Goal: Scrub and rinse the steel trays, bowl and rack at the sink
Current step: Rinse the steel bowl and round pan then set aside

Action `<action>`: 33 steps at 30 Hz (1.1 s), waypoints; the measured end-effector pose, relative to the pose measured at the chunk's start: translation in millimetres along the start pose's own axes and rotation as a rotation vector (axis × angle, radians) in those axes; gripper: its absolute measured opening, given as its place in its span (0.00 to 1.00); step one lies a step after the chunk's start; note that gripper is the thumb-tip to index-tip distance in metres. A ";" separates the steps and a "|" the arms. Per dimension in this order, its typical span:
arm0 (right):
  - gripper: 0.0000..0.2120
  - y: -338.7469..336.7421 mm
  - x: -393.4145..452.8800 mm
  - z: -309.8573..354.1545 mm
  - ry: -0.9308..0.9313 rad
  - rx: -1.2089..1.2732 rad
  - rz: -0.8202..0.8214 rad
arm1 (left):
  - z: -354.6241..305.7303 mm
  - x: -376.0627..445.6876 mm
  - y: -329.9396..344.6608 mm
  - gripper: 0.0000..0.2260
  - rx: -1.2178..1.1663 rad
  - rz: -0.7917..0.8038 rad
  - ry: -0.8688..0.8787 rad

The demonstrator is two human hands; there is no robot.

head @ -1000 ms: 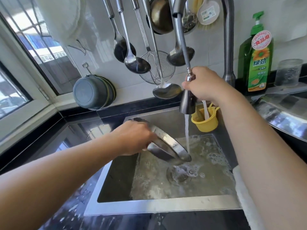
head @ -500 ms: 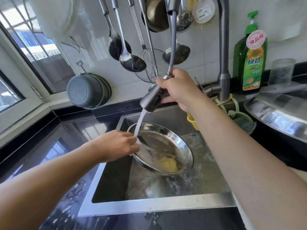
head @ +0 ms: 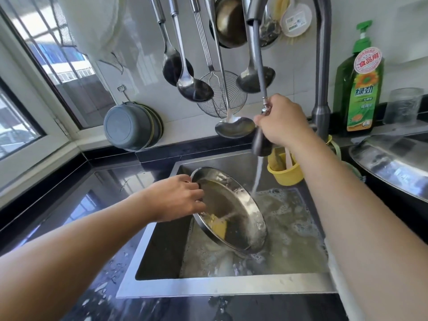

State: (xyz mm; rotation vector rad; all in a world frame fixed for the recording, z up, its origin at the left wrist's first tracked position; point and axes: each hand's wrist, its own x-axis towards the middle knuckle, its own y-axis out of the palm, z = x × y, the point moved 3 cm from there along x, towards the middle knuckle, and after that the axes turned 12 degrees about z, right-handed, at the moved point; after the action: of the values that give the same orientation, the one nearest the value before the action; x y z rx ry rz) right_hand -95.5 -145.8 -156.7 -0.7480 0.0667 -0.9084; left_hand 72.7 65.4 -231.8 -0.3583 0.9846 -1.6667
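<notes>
Steel tray [head: 231, 212]: round, shallow; tipped more steeply than half a second ago, its lower edge now dipping toward the foamy water in the sink [head: 222, 290], open face turned up and right. Yellow reflection low on its inner face.
Left hand [head: 178, 198]: fingers curled over the tray's upper left rim, gripping it, as before.
Right hand [head: 281, 121]: closed around the pull-out spray head [head: 260, 142], which has swung from pointing left to pointing almost straight down; hose runs up to the faucet spout.
Water stream [head: 257, 177]: now falls past the tray's right rim instead of onto its left side.
Sink basin: steel, rectangular, holding cloudy, sudsy water.
Counter [head: 111, 181]: black, glossy, wet near the front.
Wall: white tile, with hanging ladles [head: 192, 86] and a wire skimmer [head: 220, 96].
Further items: yellow caddy [head: 286, 172] at the sink's back right corner; green soap bottle [head: 361, 89]; grey nested bowls [head: 129, 126]; window at left.
</notes>
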 end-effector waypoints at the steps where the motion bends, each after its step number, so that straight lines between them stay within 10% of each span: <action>1: 0.11 -6.7 -1.0 -0.9 0.024 -0.009 0.042 | 1.4 -0.5 -0.5 0.14 0.008 -0.003 -0.003; 9: 0.03 -7.3 -20.8 22.4 -0.033 0.477 0.400 | 7.2 -6.9 4.2 0.04 0.053 -0.049 -0.045; 17: 0.08 38.2 -0.6 28.2 -0.032 0.849 0.261 | -6.0 -6.1 7.3 0.08 -0.013 -0.129 -0.051; 24: 0.09 29.6 4.4 5.9 -0.059 0.289 -0.046 | -8.7 -0.1 13.2 0.07 -0.034 -0.092 -0.012; 33: 0.11 9.1 -5.3 4.9 -0.052 0.216 0.184 | 17.1 3.6 -33.3 0.12 -0.041 -0.012 -0.009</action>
State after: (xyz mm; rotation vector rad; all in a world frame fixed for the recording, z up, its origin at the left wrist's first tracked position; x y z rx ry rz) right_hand -90.8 -135.6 -160.0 -0.5542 -0.0084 -0.7078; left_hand 61.2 56.3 -197.2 -0.3996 1.0128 -1.6563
